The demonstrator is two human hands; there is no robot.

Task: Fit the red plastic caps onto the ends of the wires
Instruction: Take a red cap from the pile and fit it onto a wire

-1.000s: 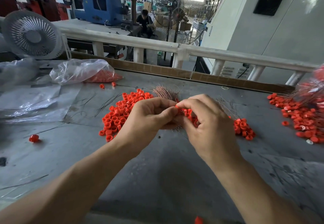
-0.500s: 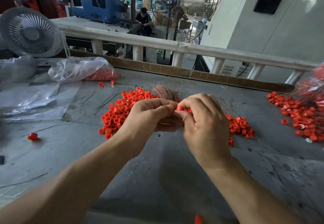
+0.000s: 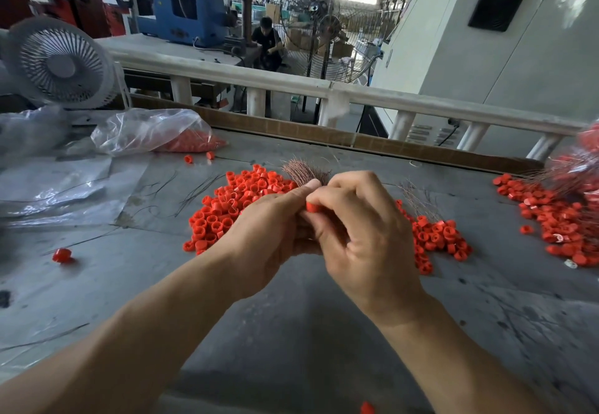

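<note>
the right hand [image 3: 363, 229] fingers [image 3: 327, 201] pinch a red cap [image 3: 313, 208] against the left hand [image 3: 269, 232], whose curled fingers grip the wires [image 3: 303, 172] fanning above, over the cap pile [image 3: 240, 200] on the desk [image 3: 291, 332].

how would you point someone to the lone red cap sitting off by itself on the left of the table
Start at the white desk fan at the far left, then come toward the near edge of the grey table, past the clear plastic sheet. The lone red cap sits there alone, well left of the big cap pile.
</note>
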